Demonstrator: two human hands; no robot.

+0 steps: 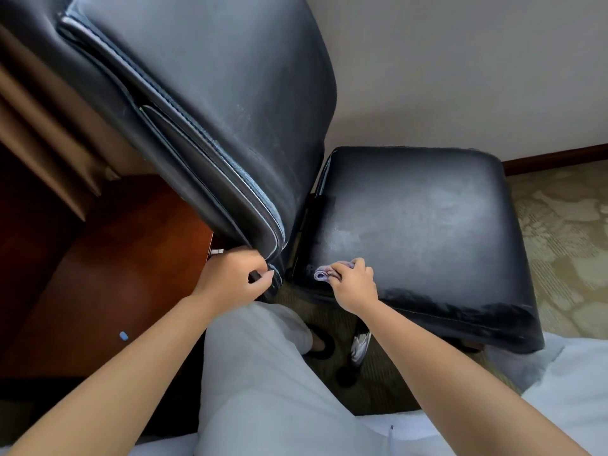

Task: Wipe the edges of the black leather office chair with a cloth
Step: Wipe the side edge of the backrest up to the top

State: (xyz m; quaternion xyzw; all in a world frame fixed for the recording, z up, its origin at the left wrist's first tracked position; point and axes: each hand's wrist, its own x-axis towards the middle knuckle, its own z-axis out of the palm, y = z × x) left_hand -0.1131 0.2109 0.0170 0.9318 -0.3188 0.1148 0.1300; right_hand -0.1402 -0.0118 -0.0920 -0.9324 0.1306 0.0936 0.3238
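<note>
We were sitting just in front of the black leather office chair, w/ our knees close to its seat, and this low position let us reach the edges at the back corner of the seat, where the backrest comes down. Our left hand was at the bottom end of the backrest, fingers curled and grasping the lower edge of it; we judge it was there to keep the chair from turning, or to pull the backrest a bit aside, while the other hand worked. Our right hand was on the near-left corner of the seat, clenched around a small pale purple cloth, which was bunched up and pressed on the leather, approx. at the seam between seat and backrest. Only a little part of the cloth came out from the fingers on the backrest side. The seat surface had dull grey patches near the cloth, maybe moisture or dust, we cannot tell which. Left of the chair was a red-brown wooden desk, w/ a small blue object on it.
</note>
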